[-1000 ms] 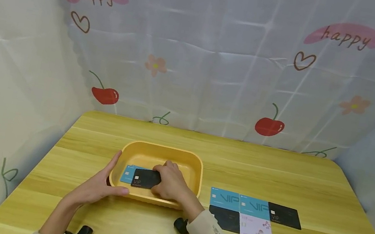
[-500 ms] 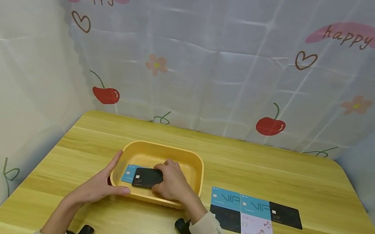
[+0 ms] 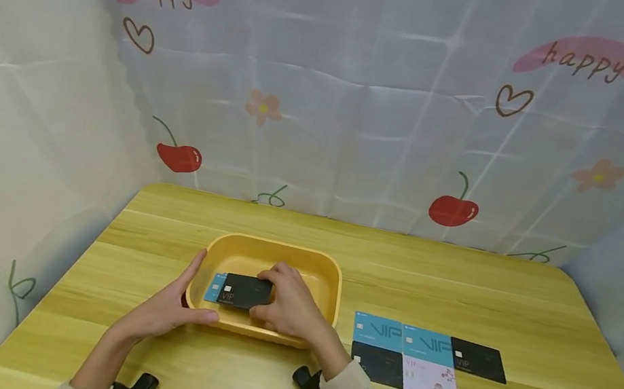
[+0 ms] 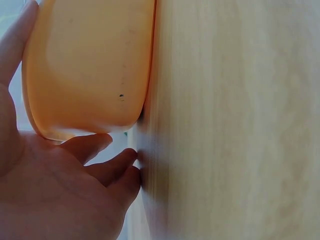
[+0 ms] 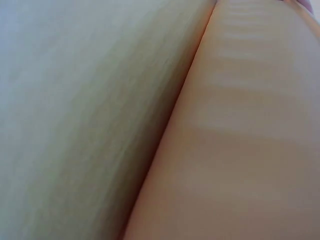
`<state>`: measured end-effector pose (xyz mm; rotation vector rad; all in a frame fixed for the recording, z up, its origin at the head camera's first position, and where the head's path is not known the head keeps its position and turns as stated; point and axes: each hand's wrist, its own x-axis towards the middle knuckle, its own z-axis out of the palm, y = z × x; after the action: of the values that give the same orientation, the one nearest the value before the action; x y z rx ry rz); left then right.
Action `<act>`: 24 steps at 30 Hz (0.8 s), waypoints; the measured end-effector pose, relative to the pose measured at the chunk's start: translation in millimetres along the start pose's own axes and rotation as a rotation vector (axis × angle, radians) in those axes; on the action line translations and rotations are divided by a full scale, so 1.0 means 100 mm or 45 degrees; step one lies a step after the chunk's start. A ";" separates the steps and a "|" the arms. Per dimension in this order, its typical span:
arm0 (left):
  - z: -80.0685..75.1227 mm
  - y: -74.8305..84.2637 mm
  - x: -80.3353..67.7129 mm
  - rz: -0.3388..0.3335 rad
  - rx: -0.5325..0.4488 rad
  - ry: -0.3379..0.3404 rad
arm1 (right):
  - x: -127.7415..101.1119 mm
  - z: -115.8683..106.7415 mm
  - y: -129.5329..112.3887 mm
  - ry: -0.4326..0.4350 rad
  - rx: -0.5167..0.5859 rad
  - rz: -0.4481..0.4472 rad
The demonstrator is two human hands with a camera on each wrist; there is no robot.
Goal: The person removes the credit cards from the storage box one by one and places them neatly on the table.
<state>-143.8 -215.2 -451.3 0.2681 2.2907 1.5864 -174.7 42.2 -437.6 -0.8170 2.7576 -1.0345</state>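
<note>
In the head view my right hand (image 3: pixel 290 301) reaches into a yellow plastic tray (image 3: pixel 317 256) and pinches the right end of a black VIP card (image 3: pixel 243 292). Under the black card's left side peeks a blue card (image 3: pixel 214 287), mostly hidden. My left hand (image 3: pixel 165 312) holds the tray's front left corner, thumb on the near rim and index finger along the left side. The left wrist view has that hand (image 4: pixel 55 180) against the end wall of the tray (image 4: pixel 90 65), its lower fingers close to the tabletop. The right wrist view shows only the tray's ribbed outer wall (image 5: pixel 240 150) and the table.
Right of the tray, cards lie edge to edge on the wooden table (image 3: pixel 564 319): two blue VIP cards (image 3: pixel 378 331) (image 3: pixel 428 345), two black cards (image 3: pixel 478 360) (image 3: pixel 376 364) and a pale pink card (image 3: pixel 431 381). A white printed curtain (image 3: pixel 335 129) stands behind.
The black card has shifted slightly left and back in my right hand, covering more of the blue card. My left hand stays on the tray; the head view has shifted a little.
</note>
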 end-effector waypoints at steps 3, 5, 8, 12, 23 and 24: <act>0.00 -0.01 0.00 0.001 -0.001 -0.001 | -0.01 -0.01 -0.01 0.011 0.014 0.009; 0.00 -0.01 0.01 -0.001 -0.001 -0.002 | -0.01 -0.01 -0.01 0.023 0.014 0.016; 0.00 -0.02 0.01 -0.003 -0.004 -0.006 | -0.03 -0.01 -0.03 0.050 -0.018 0.014; 0.00 -0.01 0.01 -0.003 -0.006 -0.011 | -0.06 -0.03 -0.06 0.069 -0.048 -0.004; -0.01 0.00 0.00 0.006 -0.025 -0.021 | -0.19 -0.18 -0.05 0.035 0.069 -0.010; -0.01 0.00 0.01 0.010 -0.025 -0.021 | -0.21 -0.19 -0.05 0.031 0.067 -0.016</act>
<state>-144.6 -215.4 -450.8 0.2844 2.2630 1.6033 -159.5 61.1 -422.3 -0.8207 2.7359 -1.1221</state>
